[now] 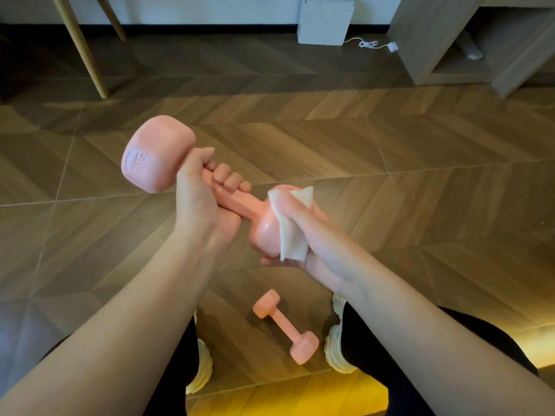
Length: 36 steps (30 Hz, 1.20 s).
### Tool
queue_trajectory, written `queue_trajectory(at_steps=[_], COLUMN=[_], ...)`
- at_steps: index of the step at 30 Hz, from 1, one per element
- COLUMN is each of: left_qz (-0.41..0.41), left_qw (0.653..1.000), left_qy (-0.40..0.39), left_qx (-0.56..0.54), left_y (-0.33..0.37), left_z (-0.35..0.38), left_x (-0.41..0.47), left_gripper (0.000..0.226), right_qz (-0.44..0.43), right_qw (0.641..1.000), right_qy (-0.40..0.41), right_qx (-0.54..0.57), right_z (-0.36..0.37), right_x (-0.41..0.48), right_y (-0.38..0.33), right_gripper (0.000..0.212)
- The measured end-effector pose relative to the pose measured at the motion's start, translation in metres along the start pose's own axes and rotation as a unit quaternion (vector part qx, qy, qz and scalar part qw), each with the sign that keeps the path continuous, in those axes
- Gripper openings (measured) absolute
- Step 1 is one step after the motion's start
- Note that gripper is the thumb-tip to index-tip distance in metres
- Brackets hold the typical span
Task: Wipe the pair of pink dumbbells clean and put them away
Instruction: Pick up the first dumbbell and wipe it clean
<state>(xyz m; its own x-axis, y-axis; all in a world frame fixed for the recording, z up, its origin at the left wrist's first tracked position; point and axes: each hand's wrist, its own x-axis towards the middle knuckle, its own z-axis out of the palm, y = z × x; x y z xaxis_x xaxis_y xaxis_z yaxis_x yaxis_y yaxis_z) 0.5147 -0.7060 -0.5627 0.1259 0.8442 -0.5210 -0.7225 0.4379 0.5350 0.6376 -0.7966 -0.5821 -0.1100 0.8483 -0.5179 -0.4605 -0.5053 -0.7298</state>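
Note:
My left hand grips the handle of a pink dumbbell, held in the air and tilted, one head up at the left. My right hand cups the lower head of this dumbbell and presses a folded white wipe against it, fingers curled round wipe and head. A second pink dumbbell lies on the wooden floor below, between my two feet.
White shoes stand either side of the floor dumbbell. At the back stand a white box with a white cable, light wooden legs at the left and a wooden shelf unit at the right.

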Motion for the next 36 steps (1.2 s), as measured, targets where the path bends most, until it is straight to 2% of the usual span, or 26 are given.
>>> queue_trajectory(at_steps=[2, 4, 6, 9, 12, 14, 16, 18, 21, 25, 28, 30, 32, 34, 36], left_qz=[0.000, -0.006, -0.010, -0.012, -0.016, -0.017, -0.021, -0.024, -0.018, -0.012, -0.007, -0.005, -0.002, 0.005, 0.010], left_qw=[1.000, 1.000, 1.000, 1.000, 1.000, 1.000, 0.999, 0.999, 1.000, 1.000, 1.000, 0.999, 0.999, 1.000, 1.000], left_qy=[0.001, 0.007, 0.010, 0.003, -0.008, -0.009, -0.003, 0.005, 0.009, -0.007, -0.024, -0.037, -0.040, -0.026, -0.005], left_qx=[-0.002, -0.017, -0.025, -0.009, 0.003, -0.009, -0.025, -0.036, -0.023, -0.002, 0.000, -0.014, -0.022, -0.009, 0.016], left_y=[0.002, 0.006, 0.007, 0.002, 0.000, 0.003, 0.007, 0.009, 0.009, 0.003, 0.002, 0.004, 0.004, 0.002, 0.000], left_z=[0.001, 0.001, -0.001, -0.002, -0.001, -0.001, -0.002, -0.004, -0.005, -0.002, 0.001, 0.002, 0.001, 0.001, 0.000], left_x=[0.000, 0.002, 0.003, 0.000, -0.002, 0.000, 0.002, 0.003, 0.003, 0.002, 0.001, 0.002, 0.002, 0.001, 0.001], left_gripper=[0.033, 0.032, 0.032, 0.032, 0.032, 0.032, 0.032, 0.033, 0.032, 0.031, 0.032, 0.033, 0.033, 0.029, 0.028], right_qz=[0.013, 0.013, -0.003, -0.031, -0.016, 0.006, 0.010, 0.004, -0.011, -0.032, -0.001, 0.048, 0.091, 0.095, 0.066], right_qw=[1.000, 0.997, 0.996, 0.996, 0.998, 0.998, 0.994, 0.991, 0.993, 0.996, 0.999, 0.999, 0.994, 0.989, 0.992], right_qy=[-0.005, -0.066, -0.091, -0.012, 0.011, -0.047, -0.112, -0.131, -0.092, 0.004, 0.033, 0.011, -0.051, -0.082, -0.065], right_qx=[0.022, 0.036, -0.005, -0.081, -0.060, -0.028, -0.014, -0.029, -0.070, -0.088, -0.036, 0.001, 0.031, 0.073, 0.080], right_z=[-0.003, -0.009, -0.012, -0.003, -0.001, -0.006, -0.011, -0.014, -0.011, -0.002, 0.001, -0.003, -0.007, -0.008, -0.006], right_x=[0.000, -0.002, -0.003, -0.004, -0.006, -0.009, -0.011, -0.010, -0.006, 0.002, 0.003, 0.001, -0.003, -0.007, -0.007], right_y=[-0.003, -0.008, -0.007, 0.001, 0.000, -0.009, -0.015, -0.014, -0.007, 0.002, -0.001, -0.007, -0.010, -0.009, -0.006], right_gripper=[0.036, 0.041, 0.050, 0.052, 0.040, 0.038, 0.048, 0.059, 0.063, 0.054, 0.041, 0.057, 0.069, 0.065, 0.053])
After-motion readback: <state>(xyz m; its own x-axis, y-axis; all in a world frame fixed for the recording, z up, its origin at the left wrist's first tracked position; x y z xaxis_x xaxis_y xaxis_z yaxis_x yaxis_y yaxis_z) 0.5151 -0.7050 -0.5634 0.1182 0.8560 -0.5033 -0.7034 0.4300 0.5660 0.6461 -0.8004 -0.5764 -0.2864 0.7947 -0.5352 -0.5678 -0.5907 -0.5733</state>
